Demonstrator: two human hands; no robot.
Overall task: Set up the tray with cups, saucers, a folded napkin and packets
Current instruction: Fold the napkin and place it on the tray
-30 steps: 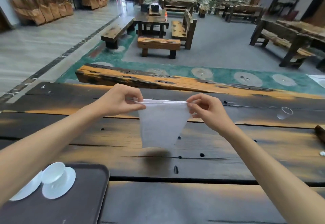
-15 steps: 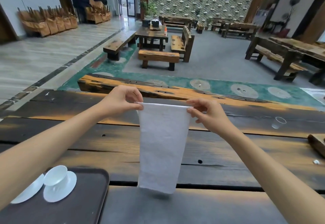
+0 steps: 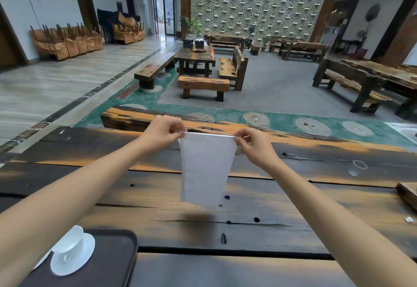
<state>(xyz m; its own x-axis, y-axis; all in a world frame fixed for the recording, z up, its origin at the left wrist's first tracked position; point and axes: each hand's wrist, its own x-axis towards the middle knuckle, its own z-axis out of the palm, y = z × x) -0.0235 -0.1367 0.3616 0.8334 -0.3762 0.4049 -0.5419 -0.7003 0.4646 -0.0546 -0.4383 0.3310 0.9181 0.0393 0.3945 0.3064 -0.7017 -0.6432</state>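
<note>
Left hand [image 3: 161, 132] pinches napkin [image 3: 206, 167] top left corner; right hand [image 3: 256, 145] pinches top right. Napkin hangs in air above tabletop [image 3: 293, 198] middle. Tray [image 3: 108, 264] at near left corner, cup [image 3: 71, 240] on saucer [image 3: 74, 258] inside.
</note>
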